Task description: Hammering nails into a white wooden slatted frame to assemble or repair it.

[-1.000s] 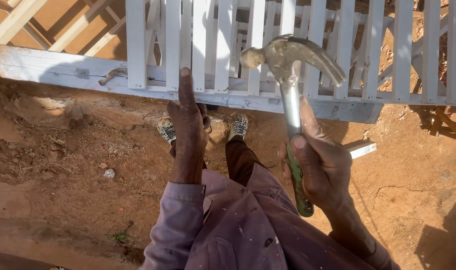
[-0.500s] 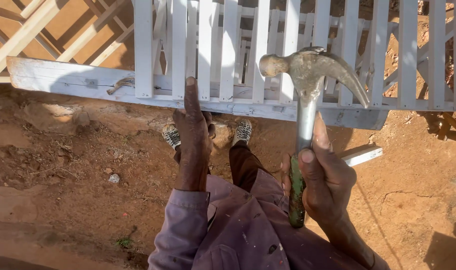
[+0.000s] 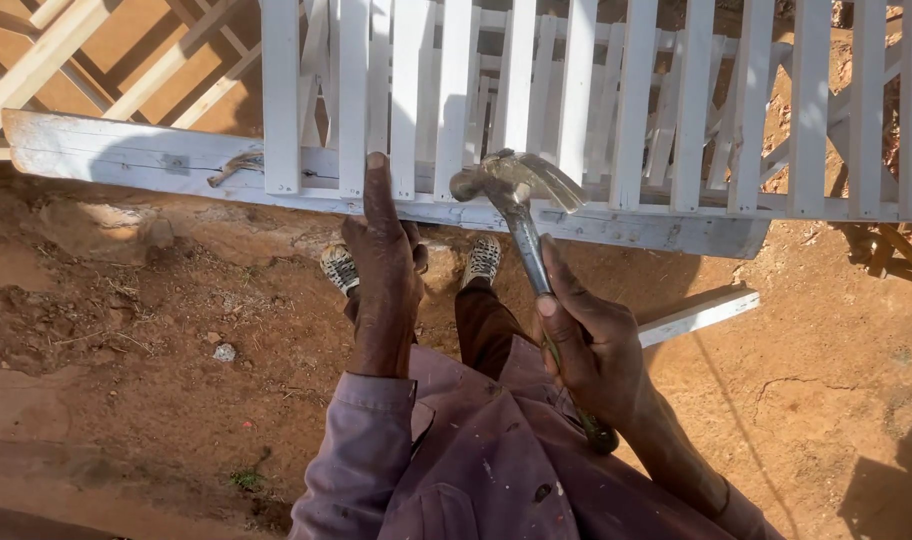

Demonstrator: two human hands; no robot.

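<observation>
above the white rail (image 3: 126, 160), right hand (image 3: 596, 345) grips upright hammer (image 3: 521, 215), head pointing left.

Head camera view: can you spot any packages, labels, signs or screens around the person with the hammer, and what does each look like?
None in view: no package, label, sign or screen.
What shows instead: a white picket fence panel lying over red dirt.
The right hand grips a claw hammer; the left hand points a finger at the panel's rail.
</observation>
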